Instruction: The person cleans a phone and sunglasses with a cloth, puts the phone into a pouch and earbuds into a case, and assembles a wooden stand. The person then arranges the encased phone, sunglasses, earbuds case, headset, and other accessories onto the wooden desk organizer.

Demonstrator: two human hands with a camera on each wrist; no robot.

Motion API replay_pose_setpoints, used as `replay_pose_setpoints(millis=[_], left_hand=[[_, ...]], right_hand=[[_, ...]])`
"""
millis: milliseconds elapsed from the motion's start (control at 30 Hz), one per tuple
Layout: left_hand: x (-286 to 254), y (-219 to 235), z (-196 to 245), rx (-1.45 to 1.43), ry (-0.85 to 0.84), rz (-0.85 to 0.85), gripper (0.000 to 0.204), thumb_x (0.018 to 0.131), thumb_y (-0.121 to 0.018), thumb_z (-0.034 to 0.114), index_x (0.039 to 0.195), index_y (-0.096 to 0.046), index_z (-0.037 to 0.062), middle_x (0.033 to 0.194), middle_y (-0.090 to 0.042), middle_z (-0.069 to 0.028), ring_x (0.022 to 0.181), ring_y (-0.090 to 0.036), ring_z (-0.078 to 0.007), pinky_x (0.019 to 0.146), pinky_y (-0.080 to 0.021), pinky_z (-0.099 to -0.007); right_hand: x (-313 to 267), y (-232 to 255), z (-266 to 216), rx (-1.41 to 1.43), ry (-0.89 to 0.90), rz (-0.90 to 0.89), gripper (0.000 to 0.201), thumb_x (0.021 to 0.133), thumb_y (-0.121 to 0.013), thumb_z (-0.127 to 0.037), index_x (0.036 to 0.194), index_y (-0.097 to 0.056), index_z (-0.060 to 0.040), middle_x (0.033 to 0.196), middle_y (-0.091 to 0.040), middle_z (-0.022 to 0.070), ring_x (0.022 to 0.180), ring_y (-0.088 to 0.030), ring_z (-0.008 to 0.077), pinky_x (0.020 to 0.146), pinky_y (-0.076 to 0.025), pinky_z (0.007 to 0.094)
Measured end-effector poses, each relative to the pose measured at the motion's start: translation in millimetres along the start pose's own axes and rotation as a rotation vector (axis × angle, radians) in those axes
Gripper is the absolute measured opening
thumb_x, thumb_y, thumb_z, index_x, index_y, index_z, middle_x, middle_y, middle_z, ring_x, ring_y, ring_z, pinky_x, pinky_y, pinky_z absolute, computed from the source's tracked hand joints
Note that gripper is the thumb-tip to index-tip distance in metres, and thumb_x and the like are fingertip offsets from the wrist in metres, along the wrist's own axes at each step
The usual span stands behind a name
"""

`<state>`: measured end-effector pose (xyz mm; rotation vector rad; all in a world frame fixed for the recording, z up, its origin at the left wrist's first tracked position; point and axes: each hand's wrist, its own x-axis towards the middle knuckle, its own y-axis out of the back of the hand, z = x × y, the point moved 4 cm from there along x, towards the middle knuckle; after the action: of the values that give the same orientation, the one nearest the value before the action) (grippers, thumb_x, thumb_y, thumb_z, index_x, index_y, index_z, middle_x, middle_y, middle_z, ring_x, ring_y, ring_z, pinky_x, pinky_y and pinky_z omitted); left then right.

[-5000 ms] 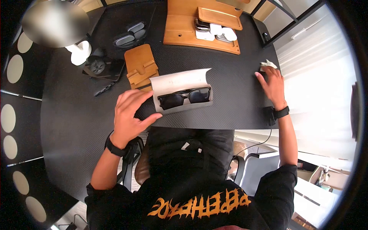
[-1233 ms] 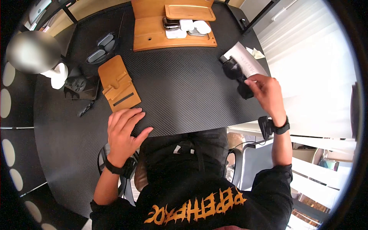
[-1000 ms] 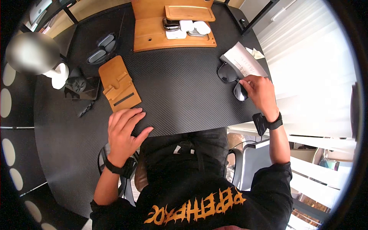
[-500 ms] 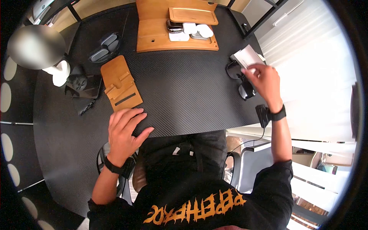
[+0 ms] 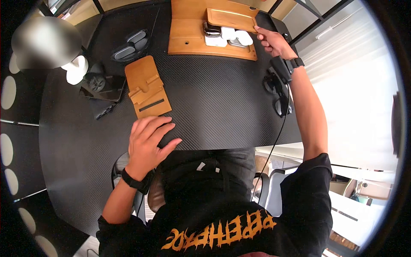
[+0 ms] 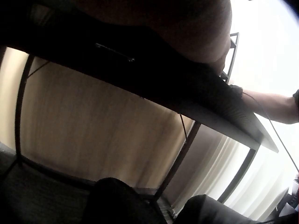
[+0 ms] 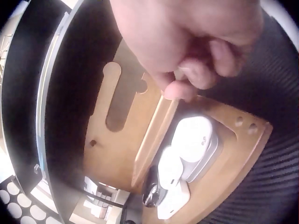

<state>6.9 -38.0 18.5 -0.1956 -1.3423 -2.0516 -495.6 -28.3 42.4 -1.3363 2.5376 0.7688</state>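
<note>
My right hand (image 5: 274, 43) pinches the right corner of a shallow wooden tray (image 5: 231, 18) between thumb and fingers. The right wrist view shows the thumb tip on the tray's edge. Below it, several small white rounded cases (image 7: 191, 138) and a dark glossy case (image 7: 150, 187) sit on the base of a wooden desk organizer (image 5: 184, 36). Black sunglasses (image 5: 282, 105) lie folded out under my right wrist and forearm. My left hand (image 5: 147, 139) rests at the desk's front edge, fingers relaxed and holding nothing.
A wooden stand (image 5: 145, 77) lies just beyond my left hand. Further left are a dark glossy box (image 5: 112, 87), a black pen-like item (image 5: 105, 110), a grey-padded holder (image 5: 130, 46) and a white-based lamp (image 5: 77, 70). A cable (image 5: 277, 139) hangs from my right wrist.
My right hand has left the sunglasses and moved forward to the wooden tray, taking its corner. The pale case beside the sunglasses is now hidden by the arm. My left hand has stayed put.
</note>
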Motion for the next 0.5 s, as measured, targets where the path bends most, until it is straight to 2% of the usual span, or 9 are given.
replay_pose_setpoints(millis=[33,100,233,300,333,400,433,500], left_hand=[[1,0,0,0.001,-0.004,-0.004,0.04,0.076,-0.092,0.027,0.108,-0.078,0.007,0.123,-0.074,-0.0049,0.114,-0.066,-0.0303,0.099,-0.049,-0.0456],[1,0,0,0.0,-0.001,-0.006,0.039,0.076,-0.091,0.027,0.107,-0.078,0.0071,0.123,-0.074,-0.0049,0.114,-0.066,-0.0303,0.099,-0.049,-0.0456],[0,0,0,-0.005,0.007,-0.004,0.039,0.076,-0.091,0.026,0.107,-0.078,0.0073,0.122,-0.074,-0.0048,0.114,-0.066,-0.0302,0.099,-0.05,-0.0457],[0,-1,0,-0.002,0.004,-0.001,0.039,0.076,-0.092,0.026,0.106,-0.078,0.0074,0.122,-0.074,-0.0047,0.113,-0.066,-0.0302,0.099,-0.049,-0.0455],[0,-1,0,0.001,0.002,0.002,0.038,0.075,-0.092,0.026,0.106,-0.078,0.0074,0.122,-0.075,-0.0046,0.113,-0.066,-0.0301,0.099,-0.049,-0.0453],[0,-2,0,0.004,0.002,0.003,0.038,0.075,-0.092,0.026,0.106,-0.078,0.0075,0.122,-0.075,-0.0045,0.113,-0.066,-0.03,0.099,-0.049,-0.045],[0,-1,0,0.008,0.001,0.005,0.038,0.075,-0.092,0.026,0.106,-0.078,0.0076,0.122,-0.075,-0.0044,0.113,-0.066,-0.0299,0.099,-0.049,-0.0448],[0,-2,1,0.011,-0.006,0.001,0.038,0.076,-0.091,0.026,0.106,-0.078,0.0076,0.122,-0.075,-0.0045,0.113,-0.067,-0.0299,0.098,-0.049,-0.0445]], right_hand=[[13,6,8,0.0,-0.003,0.001,0.041,0.106,-0.065,-0.052,0.079,-0.056,-0.0208,0.061,-0.041,-0.0109,0.053,-0.03,0.0046,0.048,-0.017,0.0253],[29,12,17,0.178,-0.03,-0.158,0.032,0.11,-0.062,-0.039,0.088,-0.054,-0.0175,0.075,-0.049,-0.0103,0.052,-0.028,0.0026,0.044,-0.023,0.0217],[-8,1,7,0.381,-0.01,-0.136,0.025,0.11,-0.062,-0.029,0.092,-0.053,-0.0149,0.08,-0.058,-0.0068,0.054,-0.033,0.002,0.044,-0.027,0.0204],[-19,1,8,0.539,-0.036,-0.165,0.017,0.108,-0.062,-0.022,0.098,-0.054,-0.0113,0.091,-0.068,-0.0019,0.059,-0.04,0.0016,0.046,-0.03,0.0194],[-27,0,8,0.539,-0.034,-0.164,0.017,0.108,-0.062,-0.022,0.098,-0.054,-0.0113,0.091,-0.068,-0.0019,0.059,-0.04,0.0016,0.046,-0.03,0.0194],[-50,-7,6,0.676,0.027,-0.158,0.014,0.108,-0.06,-0.022,0.113,-0.061,-0.0088,0.109,-0.077,0.0018,0.062,-0.046,0.0047,0.051,-0.042,0.0208],[-62,-12,6,0.68,0.024,-0.154,0.014,0.108,-0.06,-0.022,0.113,-0.061,-0.0088,0.109,-0.077,0.0018,0.062,-0.046,0.0047,0.051,-0.042,0.0208],[-80,-21,1,0.504,0.184,-0.217,0.028,0.108,-0.059,-0.017,0.132,-0.056,-0.0013,0.123,-0.076,0.011,0.07,-0.055,0.0049,0.057,-0.05,0.0189]])
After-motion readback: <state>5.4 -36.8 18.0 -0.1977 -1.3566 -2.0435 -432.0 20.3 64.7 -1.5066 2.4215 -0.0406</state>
